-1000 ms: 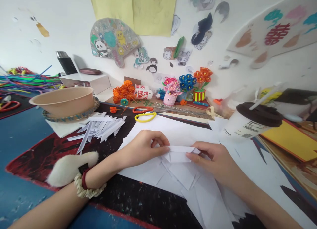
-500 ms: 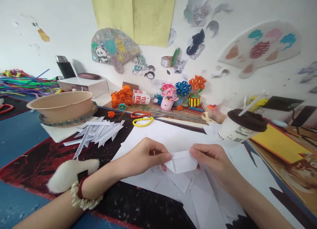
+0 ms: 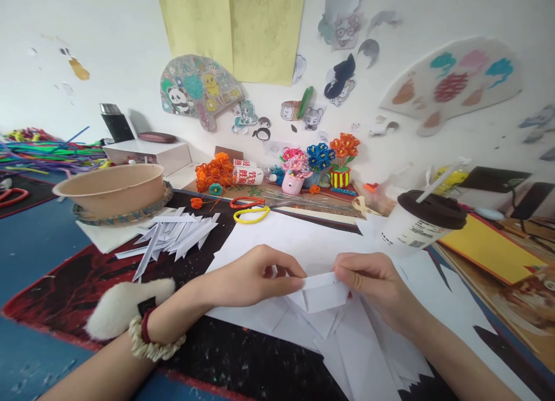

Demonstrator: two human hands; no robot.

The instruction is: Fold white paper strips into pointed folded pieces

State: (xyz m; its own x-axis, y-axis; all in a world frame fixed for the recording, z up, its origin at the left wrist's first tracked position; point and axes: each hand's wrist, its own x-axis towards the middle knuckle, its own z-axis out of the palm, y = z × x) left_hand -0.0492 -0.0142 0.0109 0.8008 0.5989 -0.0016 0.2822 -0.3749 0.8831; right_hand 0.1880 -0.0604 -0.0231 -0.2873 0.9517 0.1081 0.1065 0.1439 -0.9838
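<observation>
1. Pinches the left end of a small folded paper with the left hand, thumb and fingertips closed on it.
2. Grips the right end of the same piece with the right hand, thumb pressed to the near side.
3. Holds it stretched between both, above loose paper pieces and a larger white sheet; gap underneath impossible to judge.
4. Wears a cream hair tie and a dark red band on the left wrist.
5. Beside that wrist, a white fluffy thing on a black and red mat, spread over a blue tabletop.
6. Farther left, a heap of white paper strips, near a tan bowl.
7. Beyond the sheet's far edge, a yellow scissor handle just beside a red one.
8. To the right, a white cup with dark lid and straw.
9. Along the wall, an orange flower bunch, a fallen bottle and a pink pot of flowers.
</observation>
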